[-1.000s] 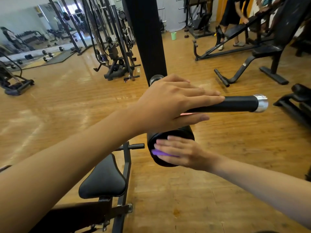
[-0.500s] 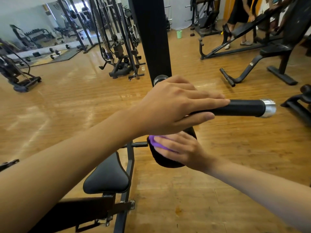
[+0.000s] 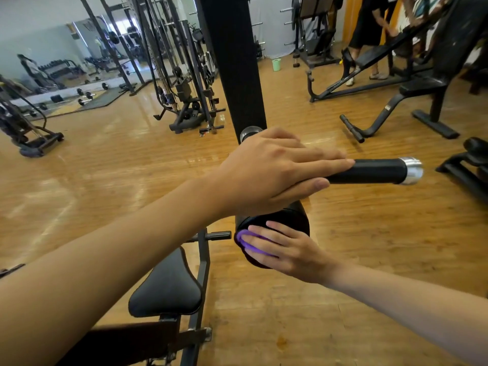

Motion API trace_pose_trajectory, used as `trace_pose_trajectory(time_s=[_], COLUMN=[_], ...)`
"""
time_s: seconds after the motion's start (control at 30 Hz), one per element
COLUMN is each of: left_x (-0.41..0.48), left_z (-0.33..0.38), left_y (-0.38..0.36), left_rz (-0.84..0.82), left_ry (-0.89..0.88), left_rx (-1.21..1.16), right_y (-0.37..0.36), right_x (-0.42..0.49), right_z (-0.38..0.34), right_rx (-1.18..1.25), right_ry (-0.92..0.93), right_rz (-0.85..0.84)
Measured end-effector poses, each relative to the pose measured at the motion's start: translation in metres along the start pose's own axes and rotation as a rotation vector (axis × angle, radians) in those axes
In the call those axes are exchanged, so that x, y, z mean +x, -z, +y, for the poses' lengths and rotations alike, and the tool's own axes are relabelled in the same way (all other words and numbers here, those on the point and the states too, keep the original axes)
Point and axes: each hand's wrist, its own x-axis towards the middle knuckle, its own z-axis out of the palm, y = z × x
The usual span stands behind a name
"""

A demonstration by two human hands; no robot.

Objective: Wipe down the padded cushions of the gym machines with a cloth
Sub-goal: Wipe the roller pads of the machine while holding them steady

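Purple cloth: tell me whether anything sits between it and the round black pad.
Nothing visible does. The right hand presses the purple cloth against the end face of the round black pad; the left hand rests on the handle above, clear of that face.

my left hand (image 3: pixel 269 170) – fingers straight along the black handle (image 3: pixel 375 171) | my right hand (image 3: pixel 287 250) – flat, pressing the purple cloth (image 3: pixel 247 243) onto the round black pad (image 3: pixel 287 217)
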Motion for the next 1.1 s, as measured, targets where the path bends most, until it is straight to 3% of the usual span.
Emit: trace_pose_trajectory(time_s=[0.1,0.3,0.5,0.67,0.83,0.87,0.9,1.0,1.1], left_x=[-0.002,-0.002,-0.002,-0.001,-0.002,-0.003,-0.004,-0.004,-0.002], left_z=[-0.001,0.0,0.0,-0.003,-0.001,0.0,0.001,0.001,0.0], left_y=[0.001,0.002,0.001,0.002,0.001,0.002,0.002,0.004,0.003], left_rz=[-0.013,-0.026,-0.019,-0.041,-0.015,-0.014,-0.018,-0.034,-0.037], left_ry=[-0.014,0.001,-0.019,-0.011,-0.019,-0.021,-0.018,0.018,0.037], left_rx=[0.017,0.043,0.019,0.043,0.033,0.033,0.031,0.033,0.048], right_y=[0.003,-0.021,0.003,-0.021,0.015,0.013,0.007,-0.016,-0.013], right_x=[0.013,-0.031,-0.003,-0.039,0.027,0.028,0.021,-0.034,-0.038], right_z=[0.005,0.002,0.014,0.003,0.017,0.016,0.012,-0.002,-0.006], right_rx=[0.037,-0.044,0.087,0.065,0.15,0.126,0.075,0.046,0.116], right_ry=[-0.083,0.159,0.029,0.221,-0.039,-0.057,-0.024,0.213,0.219], right_rz=[0.096,-0.087,0.05,-0.149,0.168,0.163,0.119,-0.213,-0.232])
